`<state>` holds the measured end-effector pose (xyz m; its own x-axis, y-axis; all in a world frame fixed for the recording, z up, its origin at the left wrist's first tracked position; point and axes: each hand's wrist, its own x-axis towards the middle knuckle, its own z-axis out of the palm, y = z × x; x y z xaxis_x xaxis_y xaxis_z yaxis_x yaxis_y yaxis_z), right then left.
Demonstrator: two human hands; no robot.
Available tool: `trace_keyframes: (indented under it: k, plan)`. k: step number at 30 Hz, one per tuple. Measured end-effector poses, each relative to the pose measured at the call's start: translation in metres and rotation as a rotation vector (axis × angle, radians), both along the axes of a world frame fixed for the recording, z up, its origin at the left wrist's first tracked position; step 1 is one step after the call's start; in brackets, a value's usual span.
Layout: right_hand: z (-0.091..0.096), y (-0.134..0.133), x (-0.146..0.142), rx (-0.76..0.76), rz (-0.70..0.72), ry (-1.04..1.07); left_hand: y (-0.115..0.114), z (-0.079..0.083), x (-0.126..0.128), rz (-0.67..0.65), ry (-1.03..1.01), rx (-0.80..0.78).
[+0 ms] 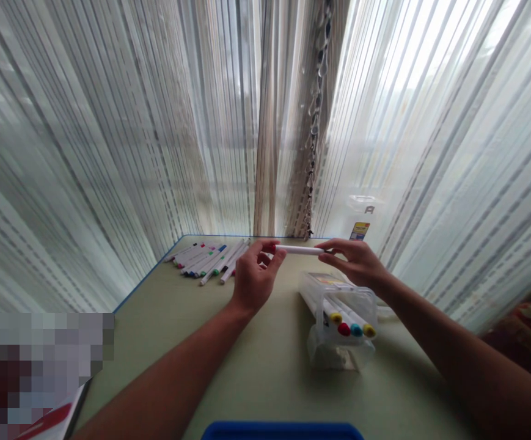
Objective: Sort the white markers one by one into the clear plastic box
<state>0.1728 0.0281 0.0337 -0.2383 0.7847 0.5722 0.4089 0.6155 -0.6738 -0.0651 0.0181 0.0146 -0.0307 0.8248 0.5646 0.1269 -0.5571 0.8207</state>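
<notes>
A white marker [299, 250] with a red end lies level between my two hands, above the far part of the table. My left hand [256, 274] pinches its red end between thumb and fingers. At the other end, the fingertips of my right hand [357, 260] grip the white barrel. Below my right hand, a clear plastic case [319, 351] lies on its side with its mouth toward me. Inside it are several white markers with yellow, red and blue ends [355, 330]. Left of my left hand, a loose pile of white markers [205, 261] with various coloured ends rests on the table.
The pale green table [155, 342] has a blue edge and stands against striped sheer curtains [109, 122]. A clear plastic container [365, 214] with a yellow label is at the back right. A blue object [283, 431] sits at the near edge.
</notes>
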Motion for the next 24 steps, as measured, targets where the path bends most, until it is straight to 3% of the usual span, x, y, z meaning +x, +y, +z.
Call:
trace_keyframes:
  k: [10,24]
  plan:
    - [0.0053,-0.0045,-0.0010,-0.250,0.004,0.331,0.0062,-0.0024,-0.0031,0.012,0.035,-0.053]
    - [0.0082,-0.0001,0.0008,-0.259,-0.043,0.497,0.0077,-0.0035,-0.0025,-0.085,-0.029,-0.116]
